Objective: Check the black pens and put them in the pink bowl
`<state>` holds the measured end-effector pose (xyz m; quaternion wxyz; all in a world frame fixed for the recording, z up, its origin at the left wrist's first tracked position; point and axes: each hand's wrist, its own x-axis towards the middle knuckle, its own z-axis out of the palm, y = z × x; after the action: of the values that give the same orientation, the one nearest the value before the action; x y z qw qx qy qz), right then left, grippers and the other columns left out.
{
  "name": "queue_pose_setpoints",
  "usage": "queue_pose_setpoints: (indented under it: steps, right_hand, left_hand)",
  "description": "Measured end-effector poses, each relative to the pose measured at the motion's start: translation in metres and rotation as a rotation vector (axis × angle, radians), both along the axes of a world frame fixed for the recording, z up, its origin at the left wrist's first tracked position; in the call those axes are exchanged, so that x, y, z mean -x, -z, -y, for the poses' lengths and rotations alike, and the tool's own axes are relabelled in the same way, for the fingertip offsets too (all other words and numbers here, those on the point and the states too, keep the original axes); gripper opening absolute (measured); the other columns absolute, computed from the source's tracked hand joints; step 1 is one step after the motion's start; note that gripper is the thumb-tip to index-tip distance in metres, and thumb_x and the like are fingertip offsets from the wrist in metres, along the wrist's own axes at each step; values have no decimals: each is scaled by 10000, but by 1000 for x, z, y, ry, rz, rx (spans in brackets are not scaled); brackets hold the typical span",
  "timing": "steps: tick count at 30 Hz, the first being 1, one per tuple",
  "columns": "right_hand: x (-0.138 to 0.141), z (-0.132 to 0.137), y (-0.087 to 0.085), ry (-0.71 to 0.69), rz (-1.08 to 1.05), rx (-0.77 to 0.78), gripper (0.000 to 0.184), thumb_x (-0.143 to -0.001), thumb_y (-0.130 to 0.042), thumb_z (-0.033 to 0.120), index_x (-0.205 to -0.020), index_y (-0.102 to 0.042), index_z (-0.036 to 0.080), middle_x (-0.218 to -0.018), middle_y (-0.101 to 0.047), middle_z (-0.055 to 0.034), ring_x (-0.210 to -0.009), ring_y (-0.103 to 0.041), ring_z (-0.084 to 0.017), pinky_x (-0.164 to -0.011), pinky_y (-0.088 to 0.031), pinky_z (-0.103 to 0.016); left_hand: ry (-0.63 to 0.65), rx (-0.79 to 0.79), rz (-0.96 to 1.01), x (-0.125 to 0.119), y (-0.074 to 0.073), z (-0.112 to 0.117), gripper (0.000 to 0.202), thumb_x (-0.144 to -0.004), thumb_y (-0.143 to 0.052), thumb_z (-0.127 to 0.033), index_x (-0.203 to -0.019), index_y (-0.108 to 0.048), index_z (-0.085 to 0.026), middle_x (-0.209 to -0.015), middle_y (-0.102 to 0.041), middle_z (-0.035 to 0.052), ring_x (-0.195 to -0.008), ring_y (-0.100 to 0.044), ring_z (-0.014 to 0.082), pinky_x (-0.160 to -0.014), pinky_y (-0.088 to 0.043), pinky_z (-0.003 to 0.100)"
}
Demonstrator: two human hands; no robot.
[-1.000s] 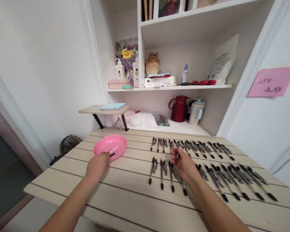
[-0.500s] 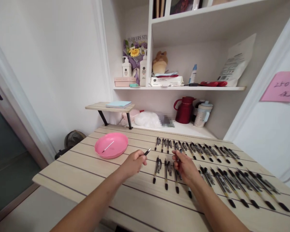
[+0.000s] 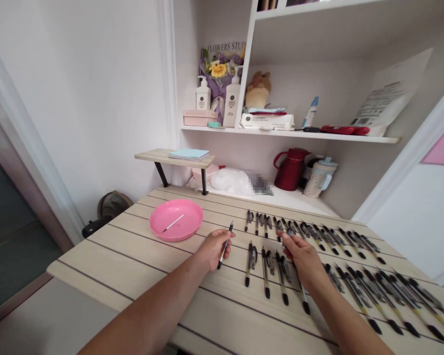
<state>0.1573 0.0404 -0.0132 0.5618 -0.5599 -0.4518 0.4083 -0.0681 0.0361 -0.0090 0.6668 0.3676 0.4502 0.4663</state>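
Observation:
My left hand (image 3: pixel 217 249) is closed around a black pen (image 3: pixel 225 246), held nearly upright with its tip up, above the table. To its right my right hand (image 3: pixel 299 254) is closed in a pinch over the pen rows. A small dark piece shows at its fingertips, but I cannot make out what it is. Uncapped pens (image 3: pixel 248 266) with caps beside them lie in a front row, partly hidden by my right hand and forearm. A second row of pens (image 3: pixel 325 239) lies behind. A pink dish (image 3: pixel 157 224) at the left holds a thin white refill (image 3: pixel 173 223).
The slatted table (image 3: pixel 133 266) carries all this. A small raised stand (image 3: pixel 151 156) with light-blue paper (image 3: pixel 188 154) stands at the back left. Behind the table are a red jug (image 3: pixel 289 170), a pale cup (image 3: pixel 319 177) and a shelf (image 3: pixel 318 136) with bottles.
The view has turned left, so things sit further right. In my left hand the pen has tilted from slanting to nearly upright. My right hand stays pinched over the pens.

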Motion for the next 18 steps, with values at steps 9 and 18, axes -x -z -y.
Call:
queue_pose_setpoints:
  steps: [9, 18]
  right_hand:
    - [37, -5, -14, -151, 68, -24, 301, -605, -659, 405, -789, -559, 189, -558, -534, 51, -443, -461, -81, -433, -368, -209]
    - [56, -86, -57, -183, 557, 5, 259, -666, -582, 433, -702, -580, 177, -463, -545, 18, -428, -519, -111, -400, -351, -209]
  left_hand:
    - [-46, 25, -9, -4, 0, 1, 260, -599, -625, -326, -786, -558, -158, -526, -473, -54, -374, -408, 37, -379, -242, 167]
    - [-119, -5, -4, -7, 4, -3, 229, -631, -566, -308, -795, -551, -149, -542, -467, -49, -362, -411, 40, -359, -229, 168]
